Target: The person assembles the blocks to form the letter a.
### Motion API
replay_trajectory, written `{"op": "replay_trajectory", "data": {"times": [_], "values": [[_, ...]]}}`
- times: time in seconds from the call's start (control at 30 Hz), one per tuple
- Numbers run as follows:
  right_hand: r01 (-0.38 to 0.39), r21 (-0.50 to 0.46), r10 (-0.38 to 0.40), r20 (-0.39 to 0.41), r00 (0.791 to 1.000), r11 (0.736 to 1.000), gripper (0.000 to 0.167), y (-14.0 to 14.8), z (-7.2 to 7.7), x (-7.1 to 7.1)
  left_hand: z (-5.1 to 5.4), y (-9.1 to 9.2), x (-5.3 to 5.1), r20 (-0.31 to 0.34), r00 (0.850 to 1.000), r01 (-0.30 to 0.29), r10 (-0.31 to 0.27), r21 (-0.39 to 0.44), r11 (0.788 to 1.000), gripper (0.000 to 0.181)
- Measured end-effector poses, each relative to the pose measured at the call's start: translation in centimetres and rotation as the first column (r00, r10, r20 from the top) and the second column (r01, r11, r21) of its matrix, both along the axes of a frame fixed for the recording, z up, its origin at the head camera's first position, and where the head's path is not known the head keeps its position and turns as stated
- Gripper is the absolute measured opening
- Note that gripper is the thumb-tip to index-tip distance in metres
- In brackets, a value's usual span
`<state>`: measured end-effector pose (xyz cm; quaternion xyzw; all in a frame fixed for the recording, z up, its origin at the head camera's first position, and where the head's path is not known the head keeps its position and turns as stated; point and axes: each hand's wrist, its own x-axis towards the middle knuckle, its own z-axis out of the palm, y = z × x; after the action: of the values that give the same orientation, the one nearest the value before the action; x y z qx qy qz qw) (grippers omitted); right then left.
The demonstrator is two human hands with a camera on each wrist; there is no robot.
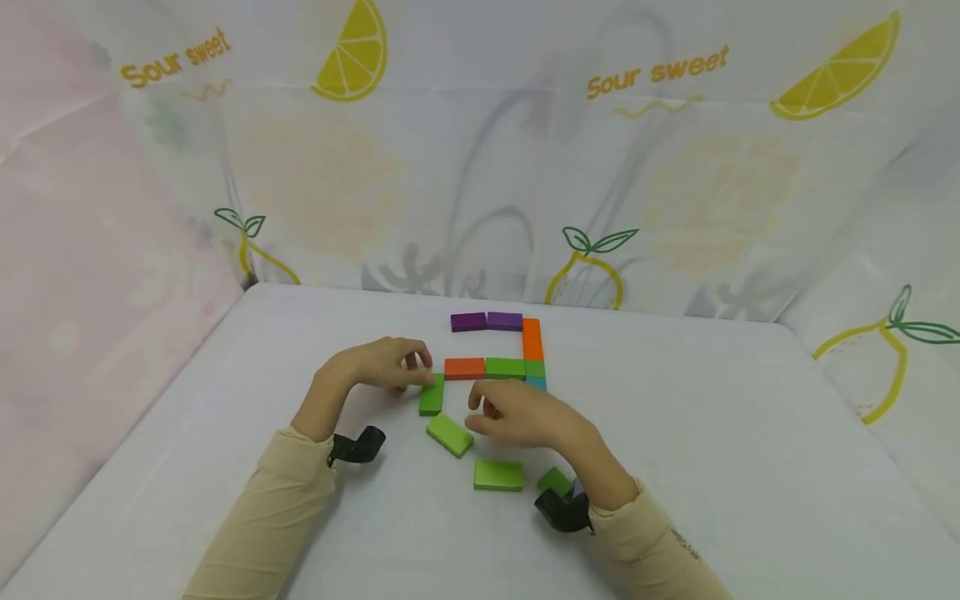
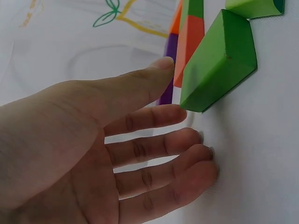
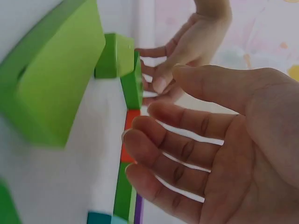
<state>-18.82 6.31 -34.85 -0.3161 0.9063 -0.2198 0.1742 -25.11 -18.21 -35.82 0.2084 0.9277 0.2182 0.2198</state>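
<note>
My left hand (image 1: 378, 364) is at the left end of the block arrangement, its fingers loosely bent and holding nothing. Beside its fingertips stands a green block (image 1: 431, 400); in the left wrist view the index fingertip is at that block's (image 2: 219, 60) near corner, and I cannot tell whether they touch. Over the middle of the table hangs my right hand (image 1: 532, 414), palm bare and fingers relaxed. A light green block (image 1: 450, 436) lies slantwise just left of it. An orange-red block (image 1: 465, 368) and another green block (image 1: 506, 367) form a row behind the hands.
Two purple blocks (image 1: 505, 321) lie at the back, with an orange block (image 1: 532, 339) running forward from them to a blue block (image 1: 536, 383). Nearer me are a light green block (image 1: 498, 476) and a dark green block (image 1: 555, 481), partly hidden by the right wrist camera (image 1: 562, 511).
</note>
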Motion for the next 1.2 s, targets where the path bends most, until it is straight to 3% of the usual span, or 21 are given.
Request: {"op": "replay_trajectory", "data": {"times": [0.17,0.37,0.67,0.87,1.2], "values": [[-0.011,-0.017,0.01,-0.049,0.999,1.0,0.014,2.0,-0.1,0.3,0.5,0.0,0.1,-0.074,0.994,0.079,-0.075,0.045,0.996,0.024],[-0.078,0.014,0.078,-0.037,0.996,0.997,0.015,2.8,-0.7,1.4,0.9,0.7,0.4,-0.148,0.967,0.225,-0.207,0.118,0.967,0.015],[-0.159,0.12,0.157,0.025,0.987,0.98,0.032,2.4,-0.8,2.1,1.5,3.3,2.0,0.031,0.95,0.304,-0.309,0.11,0.946,0.024],[-0.144,0.143,0.144,0.004,0.99,0.979,0.025,2.4,-1.2,1.7,0.9,4.0,2.4,0.053,0.945,0.319,-0.323,0.066,0.945,0.023],[-0.073,0.127,0.091,-0.147,0.985,0.989,0.024,2.9,-1.9,1.0,0.3,4.5,2.3,0.069,0.942,0.326,-0.329,0.047,0.944,0.02]]}}
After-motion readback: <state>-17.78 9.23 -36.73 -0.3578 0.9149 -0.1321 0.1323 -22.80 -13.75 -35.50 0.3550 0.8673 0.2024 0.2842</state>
